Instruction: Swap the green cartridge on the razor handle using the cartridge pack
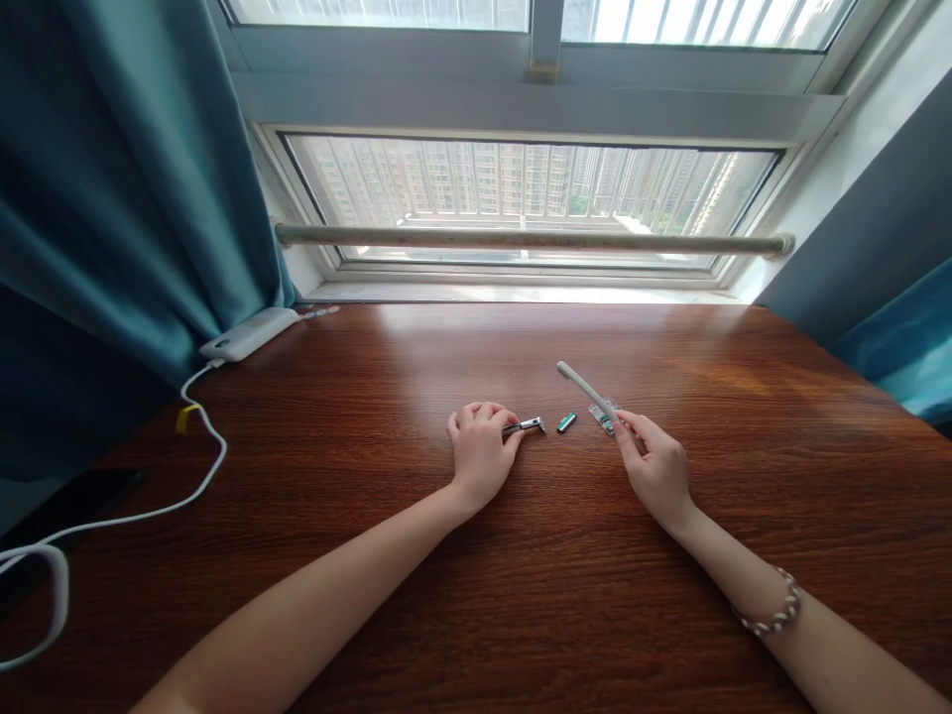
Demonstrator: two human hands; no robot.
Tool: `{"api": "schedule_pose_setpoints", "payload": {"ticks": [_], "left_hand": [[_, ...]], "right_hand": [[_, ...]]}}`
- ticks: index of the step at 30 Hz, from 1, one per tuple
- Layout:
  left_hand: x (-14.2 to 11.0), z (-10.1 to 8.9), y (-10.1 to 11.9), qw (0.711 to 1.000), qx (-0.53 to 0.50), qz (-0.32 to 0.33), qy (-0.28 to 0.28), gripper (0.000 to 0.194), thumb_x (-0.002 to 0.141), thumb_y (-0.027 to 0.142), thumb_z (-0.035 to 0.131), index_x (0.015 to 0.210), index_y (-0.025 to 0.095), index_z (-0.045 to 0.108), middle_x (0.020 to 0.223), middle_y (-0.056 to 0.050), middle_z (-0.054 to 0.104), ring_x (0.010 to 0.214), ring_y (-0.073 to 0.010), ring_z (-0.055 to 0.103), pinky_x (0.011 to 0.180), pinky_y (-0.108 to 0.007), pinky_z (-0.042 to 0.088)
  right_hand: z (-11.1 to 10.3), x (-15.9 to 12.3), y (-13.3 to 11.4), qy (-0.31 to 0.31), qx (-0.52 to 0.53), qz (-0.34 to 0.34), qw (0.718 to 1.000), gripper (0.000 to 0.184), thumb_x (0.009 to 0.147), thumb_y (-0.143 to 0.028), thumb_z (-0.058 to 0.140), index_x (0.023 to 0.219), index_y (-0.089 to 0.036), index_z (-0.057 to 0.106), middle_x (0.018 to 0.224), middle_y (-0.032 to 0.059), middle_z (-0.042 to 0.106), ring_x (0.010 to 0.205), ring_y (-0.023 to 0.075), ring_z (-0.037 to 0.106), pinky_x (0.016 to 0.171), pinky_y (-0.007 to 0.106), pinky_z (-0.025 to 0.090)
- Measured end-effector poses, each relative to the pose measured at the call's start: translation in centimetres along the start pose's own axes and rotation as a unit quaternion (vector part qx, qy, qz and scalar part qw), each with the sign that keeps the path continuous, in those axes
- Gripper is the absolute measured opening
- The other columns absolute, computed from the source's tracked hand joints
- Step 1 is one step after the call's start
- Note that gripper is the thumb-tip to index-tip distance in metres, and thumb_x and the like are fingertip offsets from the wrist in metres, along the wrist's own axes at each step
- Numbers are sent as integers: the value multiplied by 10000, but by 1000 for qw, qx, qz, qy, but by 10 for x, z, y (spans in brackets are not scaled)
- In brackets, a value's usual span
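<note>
My left hand [480, 448] rests on the wooden desk [476, 555], its fingers curled around the handle of a metal razor [525, 426] whose head end pokes out to the right. My right hand [653, 463] grips the handle of a white toothbrush [584, 385] that slants up and to the left, bristles at the far end. Between the hands lies a small green razor cartridge [566, 422]. A clear packet with green inside [602, 416] lies under the toothbrush, just by my right fingers.
A white power bank [249, 333] sits at the desk's back left, and its white cable [200, 426] trails along the left edge. A dark phone [66, 506] lies at the left. Teal curtains [126, 178] hang at both sides. A window with a rail [528, 240] runs behind.
</note>
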State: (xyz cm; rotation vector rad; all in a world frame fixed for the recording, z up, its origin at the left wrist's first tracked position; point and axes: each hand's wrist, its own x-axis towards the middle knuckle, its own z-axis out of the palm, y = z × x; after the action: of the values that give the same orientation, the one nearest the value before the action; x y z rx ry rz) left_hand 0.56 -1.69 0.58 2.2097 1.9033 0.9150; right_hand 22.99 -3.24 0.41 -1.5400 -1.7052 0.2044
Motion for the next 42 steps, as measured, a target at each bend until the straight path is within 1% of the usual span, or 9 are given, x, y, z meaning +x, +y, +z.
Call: {"api": "schedule_pose_setpoints", "payload": {"ticks": [4,8,12,16,24,29,32,38,42], "left_hand": [[-3,0,3,1000,21,13,10,129,748,284,575,867,247,610,993,-39,596,1038,-276,406,947,-531,196],[5,-7,9,995,36,96,-10,430,699,283,634,1111,247,511,1191,-68,509,1191,-302,298,984,-555,142],[37,-11,17,964,59,229,-119,451,648,298,685,1072,285,535,1272,-44,450,1263,-313,188,997,-578,38],[76,-2,25,923,14,274,-271,607,561,410,727,1121,352,501,1263,-20,456,1215,-320,251,959,-590,119],[100,24,26,891,-15,268,-367,436,550,485,703,953,349,607,1149,14,510,1105,-280,349,953,-481,179],[99,22,25,918,-51,245,-308,402,489,455,750,829,277,628,1010,5,569,1060,-264,403,954,-448,217],[89,7,26,940,-68,228,-245,400,564,431,719,884,233,585,1066,-34,544,1095,-248,394,968,-417,233],[41,-26,13,959,-188,200,-69,364,634,345,694,925,211,521,1076,-63,534,1066,-210,445,939,-364,319],[15,-29,-8,980,-151,132,5,315,635,326,694,883,211,538,1041,-55,553,1073,-225,429,952,-401,297]], "right_hand": [[-3,3,1,12,7,2,1000,254,851,-358,429,967,-213,603,867,32,647,759,173,591,634,252,429],[-7,6,0,29,11,-2,1000,256,853,-360,426,958,-211,606,879,34,651,760,173,595,641,252,428],[-11,8,1,35,6,-5,999,253,858,-353,419,960,-210,601,861,31,649,744,170,594,651,254,428],[-13,9,3,40,7,-14,999,246,859,-340,416,959,-211,600,872,32,648,769,172,600,694,257,431],[-16,10,2,47,0,-15,999,238,860,-333,420,974,-218,594,872,27,645,784,173,603,706,252,428],[-17,10,0,47,3,-19,999,240,859,-332,423,972,-215,599,863,27,645,781,166,602,705,244,426],[-18,10,-2,48,16,-32,998,238,856,-328,426,975,-216,599,843,26,644,754,159,598,669,235,425],[-19,7,0,19,9,-115,993,239,832,-302,456,977,-214,625,807,34,645,672,141,580,593,226,410],[-15,6,4,-10,14,-165,986,275,824,-274,467,1050,-218,613,765,32,637,624,130,565,577,229,415]]}}
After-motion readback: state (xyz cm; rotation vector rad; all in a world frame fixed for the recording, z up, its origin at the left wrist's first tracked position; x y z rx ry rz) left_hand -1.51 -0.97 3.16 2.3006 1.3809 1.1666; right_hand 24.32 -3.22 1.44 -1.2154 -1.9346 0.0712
